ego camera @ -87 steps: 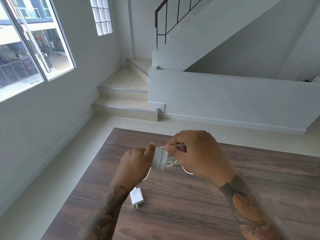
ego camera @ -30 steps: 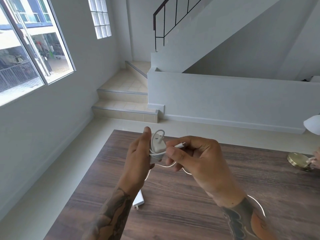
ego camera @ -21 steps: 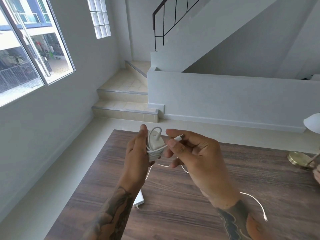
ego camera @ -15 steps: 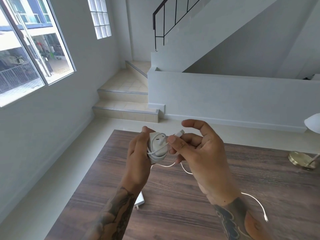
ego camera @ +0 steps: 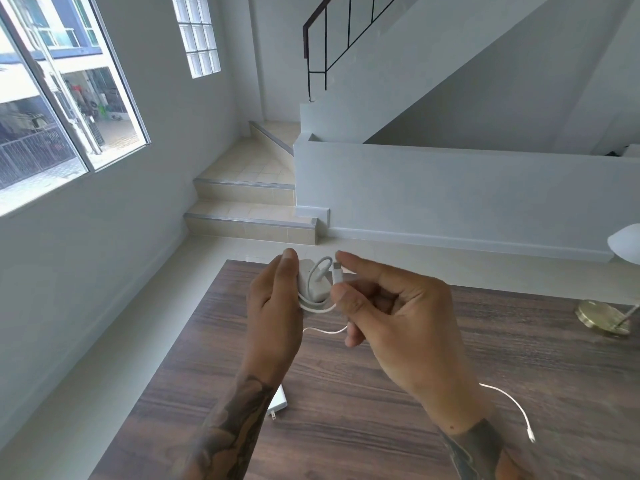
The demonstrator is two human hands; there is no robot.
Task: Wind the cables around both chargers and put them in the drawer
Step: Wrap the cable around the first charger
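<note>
A dark wood-grain table [ego camera: 346, 427] fills the lower field, with a pale tiled floor, stair steps [ego camera: 249, 221] and a window [ego camera: 52, 109] behind. Nearest us, 1 charger [ego camera: 278, 403] lies flat on the table, half hidden by the left forearm, its prongs toward us; we see no cable wound on it. A loose cable end [ego camera: 512, 407] trails on the table to the right, near the right wrist. Above the table, the left hand [ego camera: 273, 317] clamps the other charger [ego camera: 311, 280] between thumb and fingers, with a few turns of white cable [ego camera: 317, 306] already around its body. The right hand [ego camera: 391, 306] pinches the cable at its connector between thumb and forefinger, the remaining fingers curled, touching the charger's right side. A brass lamp base [ego camera: 602, 317] stands at the far right edge. We judge the step in hand to be winding the 1st charger. The next move calls for carrying the slack around the body under light tension. No drawer is visible.
</note>
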